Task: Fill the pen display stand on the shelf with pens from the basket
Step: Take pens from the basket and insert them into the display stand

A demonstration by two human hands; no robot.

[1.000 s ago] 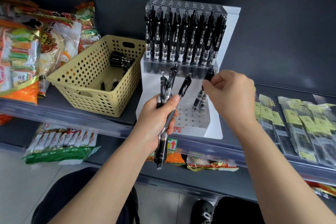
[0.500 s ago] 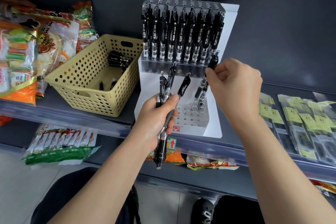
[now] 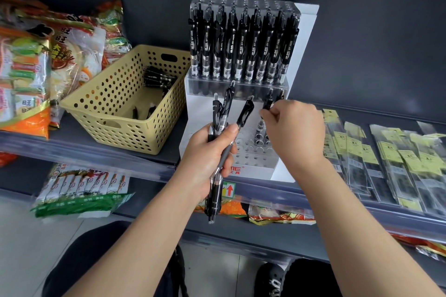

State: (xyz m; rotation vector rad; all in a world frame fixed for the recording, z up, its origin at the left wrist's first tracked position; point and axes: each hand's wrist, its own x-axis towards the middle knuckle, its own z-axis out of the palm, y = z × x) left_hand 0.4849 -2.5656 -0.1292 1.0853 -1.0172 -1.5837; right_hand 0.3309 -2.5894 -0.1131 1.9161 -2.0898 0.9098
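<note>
- I see my left hand (image 3: 207, 152) clenched around a bunch of black pens (image 3: 223, 125), clip ends up, tips pointing down past my palm, held in front of the stand's lower tier.
- My right hand (image 3: 293, 130) pinches the top of a single pen (image 3: 267, 103) between thumb and fingertips, over the right side of the lower tier.
- The pen display stand (image 3: 243, 79) sits on the shelf (image 3: 84, 149); its upper tier is packed with upright black pens, the lower tier's holes are mostly bare.
- The yellow perforated basket (image 3: 125, 108) stands just left of the stand, a few pens lying inside.
- Snack bags (image 3: 48, 60) lie left of the basket.
</note>
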